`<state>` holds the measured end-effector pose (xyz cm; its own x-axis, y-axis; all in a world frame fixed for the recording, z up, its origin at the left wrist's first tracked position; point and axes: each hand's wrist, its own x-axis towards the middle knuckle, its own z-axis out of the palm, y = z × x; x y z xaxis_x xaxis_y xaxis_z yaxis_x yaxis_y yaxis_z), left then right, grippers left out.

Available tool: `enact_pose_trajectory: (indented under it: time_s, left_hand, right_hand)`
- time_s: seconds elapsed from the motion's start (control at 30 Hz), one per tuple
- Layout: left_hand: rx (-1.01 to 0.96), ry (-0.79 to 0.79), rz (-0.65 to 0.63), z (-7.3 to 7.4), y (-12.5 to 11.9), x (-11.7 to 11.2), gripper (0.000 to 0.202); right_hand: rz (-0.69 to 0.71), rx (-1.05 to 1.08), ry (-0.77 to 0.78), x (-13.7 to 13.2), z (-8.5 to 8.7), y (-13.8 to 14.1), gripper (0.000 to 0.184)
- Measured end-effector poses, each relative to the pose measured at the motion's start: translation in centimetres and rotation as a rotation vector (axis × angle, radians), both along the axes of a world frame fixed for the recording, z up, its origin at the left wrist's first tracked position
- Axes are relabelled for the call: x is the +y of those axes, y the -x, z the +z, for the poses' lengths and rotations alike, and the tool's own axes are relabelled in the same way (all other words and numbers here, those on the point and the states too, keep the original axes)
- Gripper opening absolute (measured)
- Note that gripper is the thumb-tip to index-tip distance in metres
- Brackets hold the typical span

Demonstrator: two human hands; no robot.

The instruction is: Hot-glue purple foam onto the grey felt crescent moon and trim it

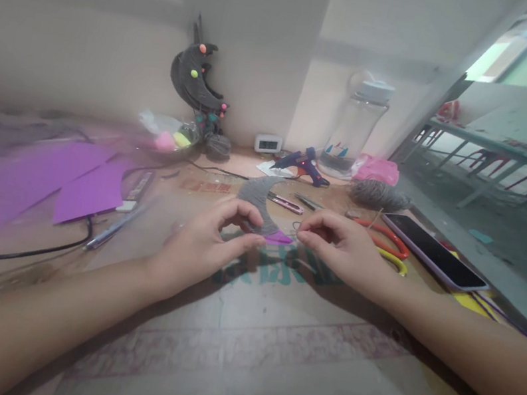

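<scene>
Between thumb and fingers, my left hand holds a crescent moon cutout by its lower part. Grey yarn is wound over most of the crescent, and its lower right tip shows bare purple. Just right of that tip, my right hand is closed in a pinch on a thin strand of grey yarn. Behind the crescent lies a pink utility knife. Scissors with red and yellow handles are partly hidden behind my right hand.
A blue glue gun, a small digital clock and a water bottle stand along the wall. A grey yarn ball and phone lie right. Purple sheets, a pen and a black cable lie left. A finished dark crescent leans at the back.
</scene>
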<state>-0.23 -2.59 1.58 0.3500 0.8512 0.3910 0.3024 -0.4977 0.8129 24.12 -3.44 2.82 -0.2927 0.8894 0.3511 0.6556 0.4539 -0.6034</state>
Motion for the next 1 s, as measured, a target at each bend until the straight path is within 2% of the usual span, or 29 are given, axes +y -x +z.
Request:
enact_pose_trajectory:
  time_s: [0.13, 0.27, 0.4, 0.6, 0.77, 0.87, 0.93, 1.0]
  left_hand:
    - [-0.063, 0.148, 0.005, 0.3, -0.1, -0.1, 0.016]
    - [-0.096, 0.333, -0.088, 0.2, -0.2, -0.3, 0.022]
    - [-0.154, 0.421, -0.172, -0.3, -0.4, 0.0, 0.023]
    - [-0.221, 0.460, -0.180, -0.3, -0.4, 0.3, 0.025]
    - [-0.264, 0.337, -0.150, 0.1, -0.6, 0.3, 0.024]
    - [-0.288, 0.358, -0.120, 0.1, -0.7, 0.5, 0.020]
    - [-0.308, 0.392, -0.112, 0.0, -0.7, 0.7, 0.016]
    - [-0.321, 0.410, -0.103, -0.1, -0.7, 0.8, 0.013]
  right_hand:
    - [-0.011, 0.093, 0.137, 0.5, -0.3, 0.1, 0.020]
    - [-0.059, 0.115, 0.131, 1.0, -0.6, 0.0, 0.021]
    - [-0.059, 0.113, 0.140, 1.3, -0.9, 0.0, 0.020]
    - [-0.047, 0.088, 0.179, 1.4, -1.3, 0.1, 0.021]
    - [-0.061, 0.102, 0.186, 1.4, -1.6, 0.1, 0.023]
    - [-0.034, 0.120, 0.202, 1.5, -1.7, 0.2, 0.022]
    - [-0.007, 0.165, 0.249, 1.8, -1.8, 0.2, 0.021]
    - [-0.004, 0.296, 0.285, 2.2, -1.9, 0.1, 0.029]
